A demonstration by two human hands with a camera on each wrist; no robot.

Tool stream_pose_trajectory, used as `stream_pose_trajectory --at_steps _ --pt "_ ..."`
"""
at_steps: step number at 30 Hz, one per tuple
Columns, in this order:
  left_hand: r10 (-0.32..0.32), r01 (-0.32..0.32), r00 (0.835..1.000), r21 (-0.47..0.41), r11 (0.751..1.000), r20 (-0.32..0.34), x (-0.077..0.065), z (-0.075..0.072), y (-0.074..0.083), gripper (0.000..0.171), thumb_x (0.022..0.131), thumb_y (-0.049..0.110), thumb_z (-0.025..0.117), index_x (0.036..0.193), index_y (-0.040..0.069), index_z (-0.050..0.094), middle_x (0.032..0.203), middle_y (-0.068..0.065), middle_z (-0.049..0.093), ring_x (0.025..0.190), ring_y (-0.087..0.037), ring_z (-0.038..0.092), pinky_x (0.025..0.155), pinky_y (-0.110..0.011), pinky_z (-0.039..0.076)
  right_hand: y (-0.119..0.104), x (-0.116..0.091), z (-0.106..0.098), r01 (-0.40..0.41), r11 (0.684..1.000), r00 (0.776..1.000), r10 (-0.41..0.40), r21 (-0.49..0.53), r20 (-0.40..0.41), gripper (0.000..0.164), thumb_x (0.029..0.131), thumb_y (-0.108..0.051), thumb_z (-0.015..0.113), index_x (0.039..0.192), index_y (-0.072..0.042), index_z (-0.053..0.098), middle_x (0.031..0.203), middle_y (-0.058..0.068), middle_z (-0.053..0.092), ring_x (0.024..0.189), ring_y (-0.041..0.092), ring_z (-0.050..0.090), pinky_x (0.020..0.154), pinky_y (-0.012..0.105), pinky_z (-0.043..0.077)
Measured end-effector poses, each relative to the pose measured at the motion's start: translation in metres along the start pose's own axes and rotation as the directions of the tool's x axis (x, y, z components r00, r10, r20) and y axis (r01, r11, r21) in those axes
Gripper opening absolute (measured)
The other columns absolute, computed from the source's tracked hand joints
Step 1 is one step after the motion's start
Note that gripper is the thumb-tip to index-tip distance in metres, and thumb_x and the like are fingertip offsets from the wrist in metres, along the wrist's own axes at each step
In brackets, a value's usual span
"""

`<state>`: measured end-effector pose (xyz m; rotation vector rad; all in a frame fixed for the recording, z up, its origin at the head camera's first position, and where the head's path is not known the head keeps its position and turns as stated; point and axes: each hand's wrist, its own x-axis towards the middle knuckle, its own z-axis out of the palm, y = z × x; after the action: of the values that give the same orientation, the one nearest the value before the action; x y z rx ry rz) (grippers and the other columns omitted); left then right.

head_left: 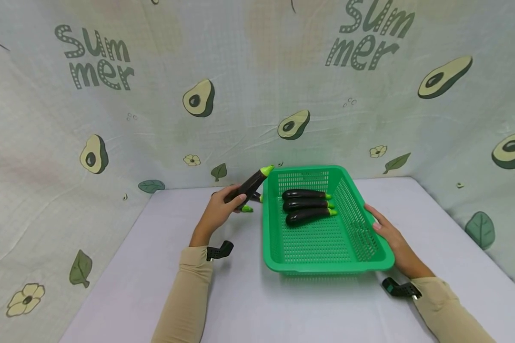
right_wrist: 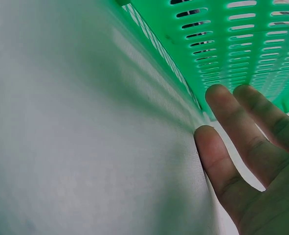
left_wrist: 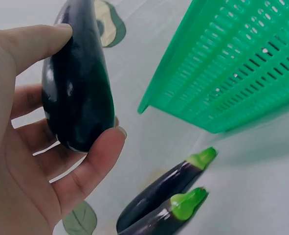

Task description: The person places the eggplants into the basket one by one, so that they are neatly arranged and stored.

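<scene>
My left hand (head_left: 217, 208) grips a dark purple eggplant (head_left: 254, 182), held up beside the basket's left rim and tilted with its green stem end toward the basket. In the left wrist view, the thumb and curled fingers wrap round the eggplant (left_wrist: 78, 83). Several glossy eggplants are about: three (head_left: 306, 204) lie side by side in the green plastic basket (head_left: 326, 267), and two more (left_wrist: 159, 188) rest on the table below my left hand, partly hidden by it in the head view. My right hand (head_left: 392, 238) touches the basket's right side, fingers (right_wrist: 247, 132) extended against its slotted wall.
A white-covered table (head_left: 240, 305) bears the basket. Behind it hangs a cloth backdrop (head_left: 248, 62) printed with avocados, leaves and lettering. Each wrist carries a black camera mount (head_left: 220, 250) over a beige sleeve.
</scene>
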<state>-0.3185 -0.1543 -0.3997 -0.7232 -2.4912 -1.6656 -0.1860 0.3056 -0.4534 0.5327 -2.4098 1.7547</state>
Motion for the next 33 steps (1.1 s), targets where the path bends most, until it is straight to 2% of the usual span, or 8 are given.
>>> stream_pose_trajectory --at_steps 6,13,23,27,33 --pt "-0.001 0.003 1.000 -0.060 0.998 0.026 -0.003 0.005 0.005 0.057 0.097 0.042 0.066 0.145 0.014 0.053 0.124 -0.013 0.062 0.098 -0.027 0.065 0.088 -0.055 0.053 0.001 -0.001 0.001 0.002 1.000 1.000 -0.002 -0.002 0.002 0.053 0.112 -0.024 0.026 0.163 -0.020 0.013 0.167 0.013 0.006 0.139 -0.004 0.020 0.095 0.007 0.027" --pt "0.007 -0.004 0.999 -0.051 0.999 0.042 -0.003 0.011 0.013 0.054 0.098 0.038 0.067 0.144 0.013 0.054 0.125 -0.014 0.062 0.096 -0.024 0.066 0.086 -0.048 0.055 0.002 -0.002 0.001 0.008 1.000 1.000 -0.008 0.002 0.006 0.053 0.111 -0.023 0.026 0.163 -0.021 0.014 0.166 0.014 0.008 0.137 -0.003 0.023 0.094 0.008 0.029" --pt "0.044 -0.041 0.996 -0.045 0.998 0.077 0.000 0.018 0.027 0.051 0.097 0.034 0.068 0.143 0.015 0.056 0.127 -0.013 0.061 0.098 -0.040 0.066 0.083 -0.044 0.057 0.002 0.000 -0.002 0.010 1.000 1.000 -0.010 0.005 0.009 0.053 0.112 -0.023 0.025 0.163 -0.022 0.013 0.166 0.010 0.009 0.135 -0.001 0.026 0.093 0.011 0.031" --pt "0.045 -0.042 0.996 -0.029 0.999 0.078 -0.001 0.018 0.030 0.048 0.097 0.036 0.068 0.141 0.017 0.058 0.123 -0.010 0.063 0.092 -0.037 0.067 0.081 -0.047 0.057 0.001 0.001 -0.001 0.014 1.000 1.000 -0.015 0.007 0.012 0.053 0.112 -0.024 0.025 0.163 -0.021 0.013 0.166 0.013 0.009 0.134 -0.001 0.027 0.093 0.011 0.031" --pt "0.074 -0.075 0.992 0.008 0.997 0.105 0.000 0.024 0.034 0.045 0.097 0.038 0.069 0.138 0.022 0.061 0.126 -0.005 0.063 0.087 -0.030 0.066 0.073 -0.040 0.056 0.001 0.000 -0.001 0.012 1.000 1.000 -0.012 -0.002 0.004 0.053 0.112 -0.023 0.025 0.163 -0.021 0.013 0.165 0.016 0.009 0.132 -0.001 0.029 0.092 0.011 0.032"
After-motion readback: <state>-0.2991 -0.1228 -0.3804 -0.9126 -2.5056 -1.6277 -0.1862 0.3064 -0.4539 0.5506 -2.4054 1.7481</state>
